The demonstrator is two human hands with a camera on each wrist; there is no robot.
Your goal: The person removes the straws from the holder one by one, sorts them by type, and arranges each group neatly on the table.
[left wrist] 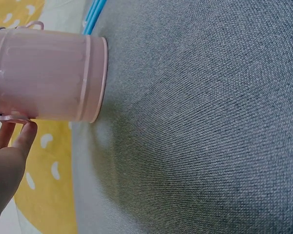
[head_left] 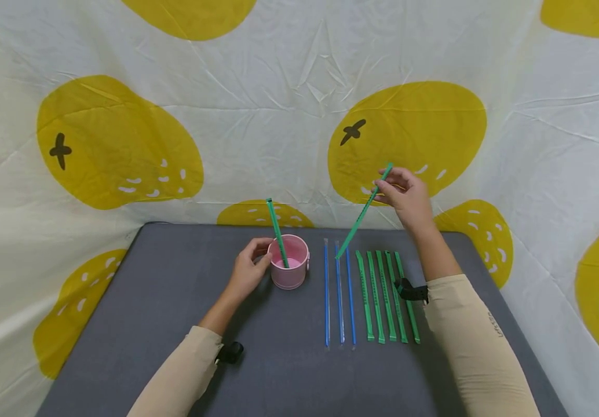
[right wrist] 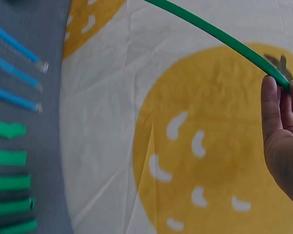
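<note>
Near edge: two beige sleeves (head_left: 466, 341) come in over the grey table (head_left: 174, 324), a small black clip at each wrist.

Mid-table, right of centre: three blue straws (head_left: 339, 295) lie side by side, then five green straws (head_left: 387, 296) just right of them, all parallel and running near to far. In the right wrist view the blue ones show clear wrapper tips; the green ends look flat and a bit crumpled, so probably wrapped too.

Left of the rows: pink cup (head_left: 290, 262), upright, one green straw (head_left: 277, 231) already standing in it, leaning left. Left hand (head_left: 249, 267) has its fingers curled round the cup's left side, steadying it.

Farther back, above the rows: right hand (head_left: 406, 197) pinches a lifted straw (head_left: 363, 212) near its top end between thumb and fingertips (right wrist: 269, 105). It hangs down-left, lower tip over the far ends of the blue straws — not touching the cup.

Handling, my judgement: very light, thin, springy — the right wrist view shows a slight bow. Smooth, likely slippery; a light pinch will do, and a grip nearer the middle would tame the swinging tip. Squeezing hard could kink it. The cup looks light and tippable, hence the steadying hand.

Far: white sheet (head_left: 278, 87) with yellow faces.
</note>
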